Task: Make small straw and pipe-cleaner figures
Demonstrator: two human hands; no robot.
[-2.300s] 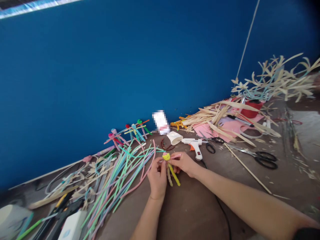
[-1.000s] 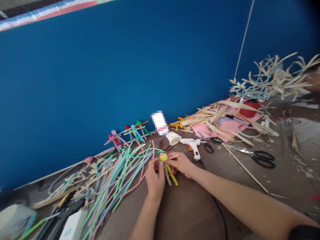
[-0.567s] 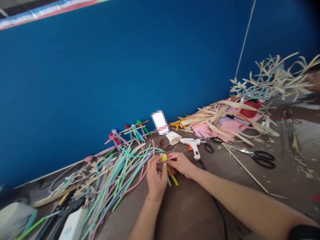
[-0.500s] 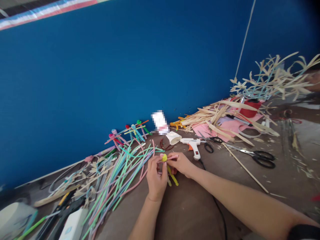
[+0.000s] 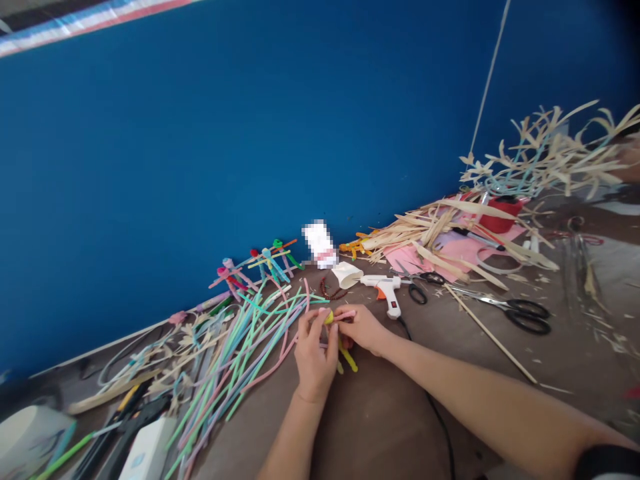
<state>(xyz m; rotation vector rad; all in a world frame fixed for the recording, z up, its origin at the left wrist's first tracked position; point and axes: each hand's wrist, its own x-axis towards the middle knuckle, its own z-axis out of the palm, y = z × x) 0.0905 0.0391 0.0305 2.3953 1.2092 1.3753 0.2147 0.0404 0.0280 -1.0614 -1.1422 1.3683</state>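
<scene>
Both of my hands meet over a small pipe-cleaner figure (image 5: 349,357) in yellow and pink. The fingers of my left hand (image 5: 315,350) are closed around its yellow top, covering much of it. With thumb and fingers, my right hand (image 5: 361,328) pinches the pink pipe cleaner (image 5: 345,315) sticking out to the right. Two yellowish legs hang below my fingers. Just left of my hands lies a loose heap of pastel pipe cleaners (image 5: 240,353). Beyond my right hand rests a white glue gun (image 5: 387,288), its cord running under my right forearm.
Several finished-looking pipe-cleaner figures (image 5: 273,260) lean by the blue wall (image 5: 250,133). Right of the glue gun are scissors (image 5: 525,313), a thin stick (image 5: 490,333), and pale dry husk strips (image 5: 425,230) on pink sheets. A white power strip (image 5: 147,450) lies front left. Another person's hand (image 5: 627,160) shows far right.
My left fingers have closed further over the yellow top, hiding more of it. My right hand keeps its pinch in nearly the same place.
</scene>
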